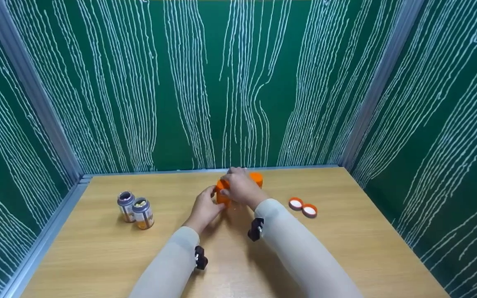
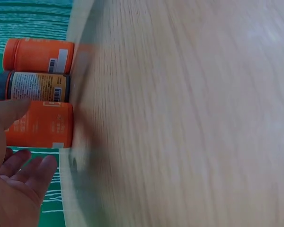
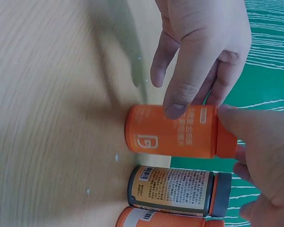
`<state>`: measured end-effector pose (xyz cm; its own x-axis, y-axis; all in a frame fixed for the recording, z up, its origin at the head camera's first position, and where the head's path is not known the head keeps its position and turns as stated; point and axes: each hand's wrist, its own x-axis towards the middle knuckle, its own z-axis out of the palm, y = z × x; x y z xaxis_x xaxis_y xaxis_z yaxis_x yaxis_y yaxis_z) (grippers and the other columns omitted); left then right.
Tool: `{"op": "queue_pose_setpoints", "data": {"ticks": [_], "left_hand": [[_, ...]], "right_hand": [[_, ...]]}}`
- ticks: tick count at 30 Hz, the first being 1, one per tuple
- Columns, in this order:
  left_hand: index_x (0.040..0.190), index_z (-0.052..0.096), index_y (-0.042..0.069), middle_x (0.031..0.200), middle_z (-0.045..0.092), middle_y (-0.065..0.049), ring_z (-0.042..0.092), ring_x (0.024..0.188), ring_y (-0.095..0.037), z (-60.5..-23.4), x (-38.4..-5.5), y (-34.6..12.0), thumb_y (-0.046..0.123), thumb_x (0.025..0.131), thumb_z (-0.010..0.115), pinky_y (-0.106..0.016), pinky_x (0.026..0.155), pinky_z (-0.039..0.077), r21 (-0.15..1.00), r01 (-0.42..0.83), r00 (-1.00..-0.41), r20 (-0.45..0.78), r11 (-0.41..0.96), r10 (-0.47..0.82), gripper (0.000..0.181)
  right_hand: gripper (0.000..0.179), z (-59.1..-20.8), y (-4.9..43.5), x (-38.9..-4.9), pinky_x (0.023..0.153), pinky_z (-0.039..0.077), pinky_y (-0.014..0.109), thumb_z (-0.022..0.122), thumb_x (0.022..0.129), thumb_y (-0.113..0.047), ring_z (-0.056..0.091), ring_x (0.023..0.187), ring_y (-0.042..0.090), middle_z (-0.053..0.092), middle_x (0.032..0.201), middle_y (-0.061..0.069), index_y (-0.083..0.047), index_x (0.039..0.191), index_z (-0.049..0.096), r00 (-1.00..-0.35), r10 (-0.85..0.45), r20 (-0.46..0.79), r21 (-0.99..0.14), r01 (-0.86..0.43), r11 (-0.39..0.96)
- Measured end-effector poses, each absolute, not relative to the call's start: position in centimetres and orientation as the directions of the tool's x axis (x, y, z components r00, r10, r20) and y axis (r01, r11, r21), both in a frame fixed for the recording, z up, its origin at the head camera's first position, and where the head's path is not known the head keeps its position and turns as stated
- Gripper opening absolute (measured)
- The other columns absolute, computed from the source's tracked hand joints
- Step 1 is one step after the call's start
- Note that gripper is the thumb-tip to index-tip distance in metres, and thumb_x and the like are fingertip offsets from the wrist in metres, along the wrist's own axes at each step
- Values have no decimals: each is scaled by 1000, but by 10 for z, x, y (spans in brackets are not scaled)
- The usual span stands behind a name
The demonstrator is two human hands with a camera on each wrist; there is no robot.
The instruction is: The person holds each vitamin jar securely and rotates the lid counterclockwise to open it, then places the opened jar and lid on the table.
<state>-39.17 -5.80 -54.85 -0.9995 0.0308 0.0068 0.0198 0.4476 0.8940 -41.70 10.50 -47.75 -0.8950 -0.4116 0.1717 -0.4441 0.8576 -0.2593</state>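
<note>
An orange bottle [image 3: 170, 130] with white print stands upright under both hands, its orange cap [image 3: 226, 142] on top. My right hand [image 1: 240, 186] pinches the cap from above between thumb and fingers. Low beside the same bottle, my left hand [image 1: 205, 209] has its thumb [image 2: 14, 111] against the side; the other fingers [image 2: 40, 172] are loosely bent with a gap to the bottle. Behind it stand a dark-capped bottle [image 3: 173, 189] with a yellow-orange label and another orange bottle [image 2: 40, 55], close together in a row.
Two uncapped jars [image 1: 143, 213] with grey necks stand at the left; pale pieces show in the nearer one. At the right lie two orange-rimmed lids [image 1: 309, 211], white insides up. Small white bits [image 3: 116, 157] dot the wooden table [image 1: 97, 248]. Green walls [image 1: 213, 82] enclose it.
</note>
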Motion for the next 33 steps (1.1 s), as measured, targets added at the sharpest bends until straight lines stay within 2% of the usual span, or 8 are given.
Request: {"op": "queue_pose_setpoints", "data": {"ticks": [3,6,10,18,23,28,33], "left_hand": [[168,52,9,175,53,-16,51,163,-39,-549,-390,-58,4,102,84,-54,134,44,903,3,-1000,-10,429,28,73],[168,52,8,174,54,-16,52,161,-40,-549,-388,-61,2,102,82,-54,133,45,914,-17,-999,-30,405,25,72],[165,55,8,170,59,-14,58,155,-37,-551,-385,-63,-3,101,81,-51,129,49,924,-40,-999,-51,380,19,70],[155,64,9,158,69,-11,67,140,-33,-554,-381,-69,2,102,84,-51,127,51,904,-23,-1000,-27,428,3,57],[156,64,13,155,69,-8,68,139,-32,-552,-375,-76,9,102,86,-47,125,54,909,-16,-1000,-20,416,4,58],[155,65,13,150,64,-7,67,138,-32,-545,-367,-83,18,100,90,-49,126,54,872,55,-998,57,486,11,60],[151,66,18,141,59,-1,67,134,-28,-534,-358,-88,23,99,92,-47,125,54,829,117,-992,125,547,23,59]], "right_hand": [[37,-476,105,-413,119,57,42,83,106,-37,59,118,25,66,124,4,-14,136,81,-897,-415,149,-257,-441,860],[39,-475,102,-410,113,61,37,84,105,-38,59,115,25,64,123,4,-13,134,82,-897,-420,134,-265,-441,857],[36,-475,101,-405,110,63,37,86,103,-40,60,110,24,63,119,2,-14,128,83,-894,-428,133,-265,-448,854],[30,-476,100,-401,98,65,32,88,102,-38,63,102,22,69,111,2,-14,119,85,-859,-473,197,-266,-511,817],[34,-475,100,-399,104,64,34,89,101,-38,63,107,23,72,115,3,-14,125,86,-859,-472,200,-300,-512,805],[43,-468,102,-392,110,62,37,89,102,-36,63,113,24,73,125,5,-14,137,82,-872,-458,173,-376,-489,787],[49,-465,110,-389,105,66,36,87,104,-34,67,116,25,71,131,6,-13,147,76,-868,-468,167,-490,-484,725]]}}
